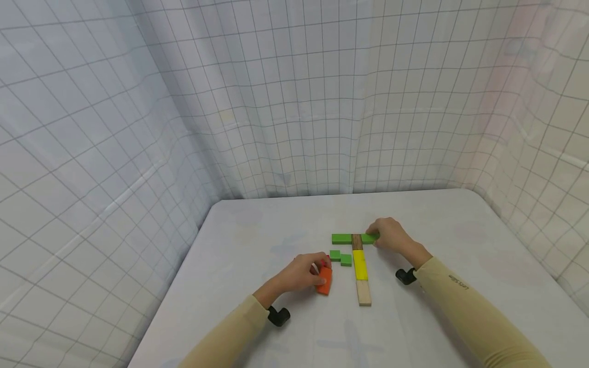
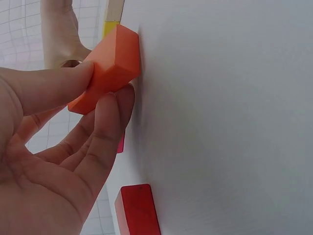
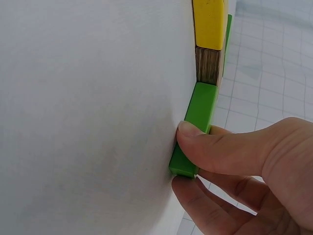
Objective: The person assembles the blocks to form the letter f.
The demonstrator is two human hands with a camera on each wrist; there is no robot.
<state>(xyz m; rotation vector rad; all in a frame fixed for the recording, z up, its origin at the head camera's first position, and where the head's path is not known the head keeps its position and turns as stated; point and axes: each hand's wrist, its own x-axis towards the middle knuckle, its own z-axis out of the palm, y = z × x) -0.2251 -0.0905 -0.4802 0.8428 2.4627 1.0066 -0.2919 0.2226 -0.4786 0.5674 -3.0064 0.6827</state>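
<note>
My left hand (image 1: 301,272) pinches an orange block (image 2: 110,68) between thumb and fingers, low over the table and tilted. A red block (image 2: 139,210) lies near that hand in the left wrist view. Farther right, my right hand (image 1: 391,236) grips a long green block (image 3: 199,107), thumb along its side. This block's far end meets a dark brown block (image 1: 357,242). Opposite it, another long green block (image 1: 341,238) touches the brown one. Toward me, a yellow block (image 1: 360,265) and a plain wooden block (image 1: 364,293) continue the line from the brown block.
Two small green blocks (image 1: 340,258) lie between the left hand and the yellow block. A pinkish-red piece shows partly behind the left fingers. White cloth covers the table (image 1: 257,225), and gridded white curtains (image 1: 294,102) hang behind and at both sides.
</note>
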